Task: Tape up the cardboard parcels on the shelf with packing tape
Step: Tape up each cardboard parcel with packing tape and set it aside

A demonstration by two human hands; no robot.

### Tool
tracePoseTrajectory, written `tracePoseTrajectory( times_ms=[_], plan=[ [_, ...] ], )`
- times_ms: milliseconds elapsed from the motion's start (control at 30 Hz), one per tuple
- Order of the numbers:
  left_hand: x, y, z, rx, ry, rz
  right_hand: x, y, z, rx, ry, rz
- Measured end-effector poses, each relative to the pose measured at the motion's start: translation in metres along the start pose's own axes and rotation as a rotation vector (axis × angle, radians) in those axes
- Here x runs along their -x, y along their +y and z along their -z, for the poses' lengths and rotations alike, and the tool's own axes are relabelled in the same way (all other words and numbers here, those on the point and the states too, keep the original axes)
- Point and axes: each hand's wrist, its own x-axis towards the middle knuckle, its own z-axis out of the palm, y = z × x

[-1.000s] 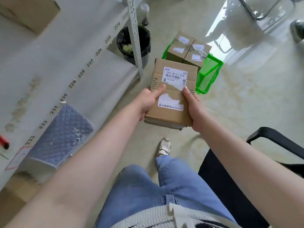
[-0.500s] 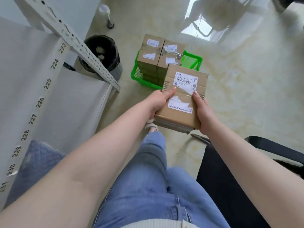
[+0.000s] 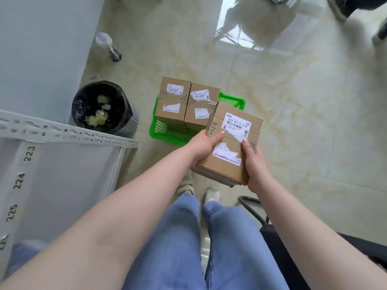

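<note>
I hold a cardboard parcel [image 3: 231,141] with torn white labels in both hands above the floor. My left hand [image 3: 204,146] grips its left side, thumb on top. My right hand [image 3: 254,164] grips its right side, thumb on the top face. Just beyond it, two more labelled parcels [image 3: 187,104] stand stacked in a green basket [image 3: 159,130] on the tiled floor. The white shelf [image 3: 52,185], edged with numbers 223 to 225, is at my left. No packing tape is in view.
A black-lined bin [image 3: 100,107] with scraps stands beside the shelf's post [image 3: 69,132]. A small bottle [image 3: 109,47] stands by the wall. A black chair [image 3: 293,237] is at my right. Someone's shoe [image 3: 345,6] shows at the top right.
My view has swung away from the shelf toward the floor. Both hands have carried the parcel to the right, close to the green basket; the grip is the same.
</note>
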Motion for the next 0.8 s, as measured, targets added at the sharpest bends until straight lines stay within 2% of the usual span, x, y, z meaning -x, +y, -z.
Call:
tracePoseTrajectory(
  times_ms=[133,300,433,500,600,800],
  plan=[
    [-0.049,0.008,-0.015,-0.054,0.080,0.018,-0.050,-0.011,0.006,0.017,-0.001,0.005],
    [-0.127,0.000,-0.039,-0.055,0.164,0.162,-0.138,-0.009,0.016,0.054,0.020,0.005],
    [-0.188,-0.026,-0.056,0.190,0.266,0.309,-0.218,-0.006,0.020,0.048,0.060,0.045],
    [-0.213,-0.037,-0.064,0.441,0.275,0.389,-0.253,-0.004,0.018,0.069,0.038,0.081],
    [-0.247,-0.044,-0.074,0.738,0.298,0.414,-0.295,-0.002,0.012,0.083,-0.009,0.115],
    [-0.291,-0.051,-0.082,0.946,0.372,0.412,-0.337,0.006,-0.001,0.129,-0.049,0.164]
  ],
)
